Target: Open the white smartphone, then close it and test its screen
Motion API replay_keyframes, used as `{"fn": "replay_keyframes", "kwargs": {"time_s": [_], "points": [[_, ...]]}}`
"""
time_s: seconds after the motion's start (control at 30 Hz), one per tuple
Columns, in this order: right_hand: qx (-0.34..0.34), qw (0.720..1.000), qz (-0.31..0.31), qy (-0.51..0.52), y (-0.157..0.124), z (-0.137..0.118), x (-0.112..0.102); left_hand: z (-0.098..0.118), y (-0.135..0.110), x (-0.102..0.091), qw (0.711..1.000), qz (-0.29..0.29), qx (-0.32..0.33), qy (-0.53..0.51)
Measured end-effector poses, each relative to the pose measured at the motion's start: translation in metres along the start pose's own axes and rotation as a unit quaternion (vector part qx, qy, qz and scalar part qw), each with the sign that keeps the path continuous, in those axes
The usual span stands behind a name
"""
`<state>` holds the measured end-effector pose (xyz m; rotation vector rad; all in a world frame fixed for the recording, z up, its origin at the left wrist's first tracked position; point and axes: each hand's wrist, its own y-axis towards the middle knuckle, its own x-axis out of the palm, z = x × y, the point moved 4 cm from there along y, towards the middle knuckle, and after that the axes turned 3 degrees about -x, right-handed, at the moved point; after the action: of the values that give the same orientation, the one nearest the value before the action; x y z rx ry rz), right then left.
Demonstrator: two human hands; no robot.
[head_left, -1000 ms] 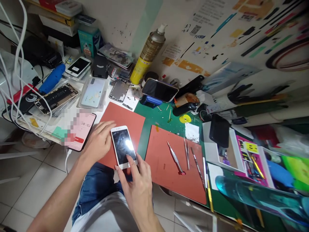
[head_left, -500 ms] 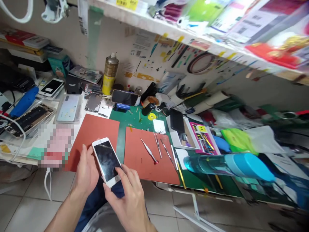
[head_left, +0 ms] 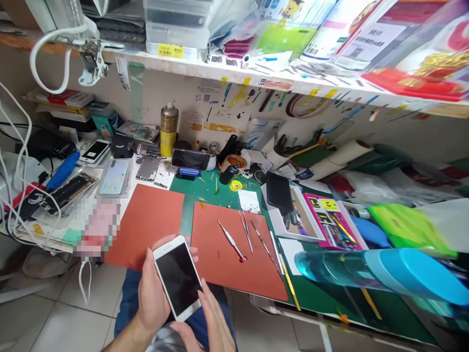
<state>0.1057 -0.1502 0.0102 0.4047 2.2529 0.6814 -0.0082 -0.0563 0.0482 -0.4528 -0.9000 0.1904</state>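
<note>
A white smartphone (head_left: 178, 278) with a dark screen is held tilted above my lap, its home button toward me. My left hand (head_left: 152, 293) wraps around it from behind and from the left, with fingertips showing past its right edge. At the phone's lower end is my right hand (head_left: 216, 318), its thumb by the bottom corner and its fingers along the right edge. On the red-brown mat to the right lie a precision screwdriver (head_left: 231, 239), tweezers (head_left: 246, 230) and a thin metal tool (head_left: 264, 243).
Another red-brown mat (head_left: 146, 220) lies to the left, near several phones and a yellow spray can (head_left: 168, 129). A blue bottle (head_left: 381, 271) lies at the right. A box of tools (head_left: 333, 222) stands behind it. A loaded shelf (head_left: 205, 71) runs overhead.
The phone has moved lower and to the right in view. My left hand now wraps behind it. My right hand has shifted down along its edge, and its fingers have left the screen.
</note>
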Motion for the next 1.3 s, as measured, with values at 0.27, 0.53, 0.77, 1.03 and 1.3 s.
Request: {"fn": "replay_keyframes", "kwargs": {"time_s": [0.27, 0.53, 0.77, 1.03, 1.3], "points": [[-0.028, 0.998, 0.049, -0.018, 0.000, -0.001, -0.003, 0.013, -0.008, -0.004, 0.994, 0.021, 0.012, 0.105], [-0.045, 0.997, -0.031, 0.058, 0.032, -0.001, -0.027, 0.019, -0.002, -0.019, 0.995, 0.031, 0.048, 0.084], [0.050, 0.972, -0.121, 0.195, 0.069, -0.006, -0.036, 0.023, 0.004, -0.021, 0.994, -0.008, 0.063, 0.084], [0.037, 0.981, -0.089, 0.171, 0.071, -0.008, -0.036, 0.011, 0.003, -0.020, 0.994, -0.012, 0.054, 0.095], [-0.006, 0.986, -0.077, 0.148, 0.071, -0.011, -0.037, -0.001, 0.004, -0.024, 0.997, 0.022, 0.031, 0.065]]}}
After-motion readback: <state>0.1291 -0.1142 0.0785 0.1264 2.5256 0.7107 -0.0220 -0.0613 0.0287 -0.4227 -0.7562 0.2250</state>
